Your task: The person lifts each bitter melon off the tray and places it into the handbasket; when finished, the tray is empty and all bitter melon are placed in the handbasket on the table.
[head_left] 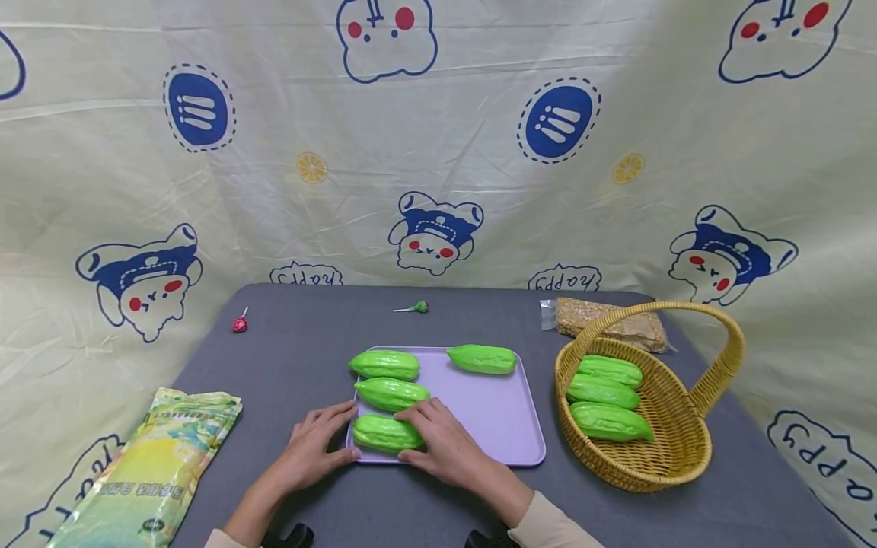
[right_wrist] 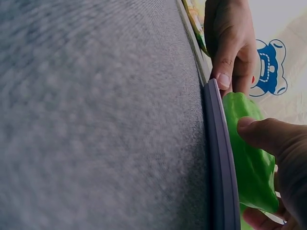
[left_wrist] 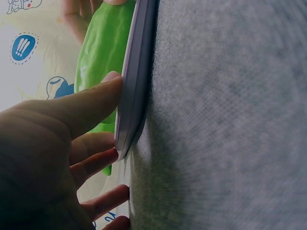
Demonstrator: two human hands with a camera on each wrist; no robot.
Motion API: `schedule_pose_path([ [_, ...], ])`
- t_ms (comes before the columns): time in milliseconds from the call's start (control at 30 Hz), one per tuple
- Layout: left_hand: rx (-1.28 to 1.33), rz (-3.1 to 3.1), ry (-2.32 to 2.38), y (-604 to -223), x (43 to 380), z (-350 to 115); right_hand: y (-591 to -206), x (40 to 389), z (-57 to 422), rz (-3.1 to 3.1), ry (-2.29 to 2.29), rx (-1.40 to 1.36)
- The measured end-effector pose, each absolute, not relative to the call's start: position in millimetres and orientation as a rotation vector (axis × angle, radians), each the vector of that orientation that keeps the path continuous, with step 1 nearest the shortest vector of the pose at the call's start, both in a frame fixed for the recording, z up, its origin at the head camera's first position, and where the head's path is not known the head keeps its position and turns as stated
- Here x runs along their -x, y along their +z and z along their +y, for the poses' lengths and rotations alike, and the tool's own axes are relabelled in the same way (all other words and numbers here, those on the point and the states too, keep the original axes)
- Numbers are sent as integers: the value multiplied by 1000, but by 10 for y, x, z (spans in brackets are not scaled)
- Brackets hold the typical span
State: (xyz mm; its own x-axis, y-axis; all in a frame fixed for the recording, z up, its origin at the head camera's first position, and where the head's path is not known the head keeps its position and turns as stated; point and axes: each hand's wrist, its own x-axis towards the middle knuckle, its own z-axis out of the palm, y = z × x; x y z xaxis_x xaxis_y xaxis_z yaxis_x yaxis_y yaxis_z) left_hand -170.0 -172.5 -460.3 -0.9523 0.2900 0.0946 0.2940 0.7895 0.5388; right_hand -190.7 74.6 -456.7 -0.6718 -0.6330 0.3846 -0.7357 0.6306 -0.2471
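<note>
Several green, ribbed bitter melons lie on a lilac tray [head_left: 479,426]. My right hand [head_left: 445,441] holds the right end of the nearest bitter melon [head_left: 384,432], its thumb on the near side and fingers over the far side. In the right wrist view that thumb [right_wrist: 261,134] presses the melon [right_wrist: 247,163] just above the tray rim. At the tray's front left corner is my left hand [head_left: 315,445], thumb and fingers around the rim [left_wrist: 129,96]. Behind the held melon lie a middle melon [head_left: 390,393] and a far one [head_left: 385,364]; another melon [head_left: 482,359] lies at the back right.
Right of the tray stands a wicker basket [head_left: 674,426] with a tall handle and three bitter melons [head_left: 610,421] inside. Behind it lies a clear bag of grain [head_left: 596,316]. A yellow-green packet [head_left: 151,464] is at left. Red [head_left: 239,324] and green [head_left: 421,307] lollipops lie farther back.
</note>
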Motion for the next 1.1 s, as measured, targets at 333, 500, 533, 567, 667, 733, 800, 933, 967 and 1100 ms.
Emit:
schedule_pose_path([
  [333,492,-2967,-886,-4612,1708,-1729,-4588,1912,687,-2612,507,-1098],
  [500,491,-2968,-896,-4604,1702,-1731,-4590,1915,666,-2622,481,-1098],
  [533,491,-2967,-900,-4604,1701,-1730,-4590,1915,667,-2625,488,-1098],
  [567,490,-2966,-901,-4605,1700,-1729,-4591,1916,672,-2629,498,-1095],
  [667,486,-2962,-896,-4615,1703,-1725,-4582,1915,708,-2626,567,-1083],
  [733,483,-2958,-885,-4621,1705,-1722,-4572,1916,746,-2605,612,-1075],
  [800,476,-2957,-879,-4622,1706,-1719,-4550,1913,791,-2576,656,-1071],
  [933,460,-2969,-883,-4615,1705,-1715,-4489,1905,894,-2526,729,-1076],
  [967,459,-2971,-885,-4614,1704,-1714,-4467,1901,922,-2526,748,-1074],
  [1100,456,-2973,-886,-4614,1705,-1714,-4367,1872,1042,-2555,823,-1050],
])
